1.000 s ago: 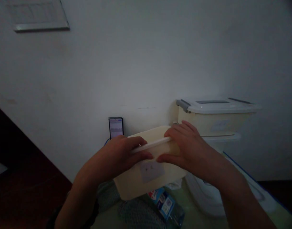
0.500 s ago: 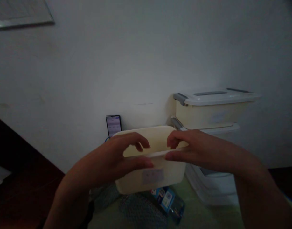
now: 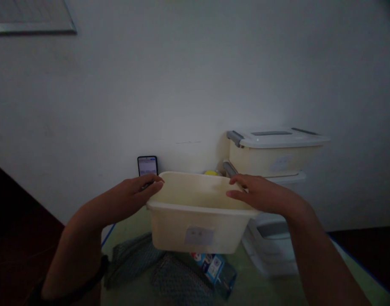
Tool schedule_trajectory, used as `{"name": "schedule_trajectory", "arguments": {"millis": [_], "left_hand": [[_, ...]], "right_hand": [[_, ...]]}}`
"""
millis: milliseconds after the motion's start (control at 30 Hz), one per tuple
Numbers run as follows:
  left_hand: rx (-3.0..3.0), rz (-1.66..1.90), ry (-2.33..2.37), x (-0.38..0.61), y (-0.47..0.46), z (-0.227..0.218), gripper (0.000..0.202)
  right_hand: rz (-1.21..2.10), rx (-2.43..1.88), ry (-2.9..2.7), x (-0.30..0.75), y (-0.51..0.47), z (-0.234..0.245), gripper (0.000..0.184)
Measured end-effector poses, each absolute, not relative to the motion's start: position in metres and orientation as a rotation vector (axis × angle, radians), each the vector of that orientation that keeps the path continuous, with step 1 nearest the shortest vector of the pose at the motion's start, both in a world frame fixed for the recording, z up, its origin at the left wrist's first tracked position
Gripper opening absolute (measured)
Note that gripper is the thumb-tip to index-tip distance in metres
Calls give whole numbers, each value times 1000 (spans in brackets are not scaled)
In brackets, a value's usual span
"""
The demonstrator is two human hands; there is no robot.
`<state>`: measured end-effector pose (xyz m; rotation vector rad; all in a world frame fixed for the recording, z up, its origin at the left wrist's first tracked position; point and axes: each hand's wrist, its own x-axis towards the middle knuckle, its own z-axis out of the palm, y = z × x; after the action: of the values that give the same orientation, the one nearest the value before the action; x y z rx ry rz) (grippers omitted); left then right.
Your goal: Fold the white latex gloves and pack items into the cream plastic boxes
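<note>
A cream plastic storage bin without a lid, a pale label on its front, is held between my two hands. My left hand grips its left end, thumb and fingers closed at the rim. On the opposite end, my right hand has its fingers and thumb hooked over the rim. The visible inside walls are bare, but the bottom is hidden. Below the bin's front lie dark grey mesh cloths and a clear bottle with a blue label, its upper end hidden by the bin.
To the right stands a stack of lidded storage boxes with grey latches. A white lid with a grey handle lies below it. A phone leans on the wall behind my left hand. Something yellow shows behind the bin.
My hands have moved apart from the middle of the bin's front rim to its left and right ends. The view has shifted slightly, and more of the cloths shows.
</note>
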<state>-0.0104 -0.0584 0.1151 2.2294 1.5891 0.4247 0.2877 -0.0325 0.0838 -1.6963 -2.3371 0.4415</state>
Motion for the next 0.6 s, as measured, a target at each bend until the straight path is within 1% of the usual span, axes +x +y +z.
{"name": "schedule_trajectory", "arguments": {"millis": [167,300,467,533,600], "left_hand": [[2124,604,1647,-17,-51,108,49],[2099,632,1739,-19,-46,104,52],[1981,636,1863,-26,-36,98,65],[1958,626,1818,-27,-32,94,65],[2001,638,1721,-25,-29,91,60]], "right_hand": [[483,-1696,-2382,295,-35,88,38],[466,-1659,-2400,291,-39,92,40],[403,-1677,-2405,281,-48,96,38],[381,-1694,-2407,278,-49,95,37],[349,-1724,-2406,274,-47,91,36]]}}
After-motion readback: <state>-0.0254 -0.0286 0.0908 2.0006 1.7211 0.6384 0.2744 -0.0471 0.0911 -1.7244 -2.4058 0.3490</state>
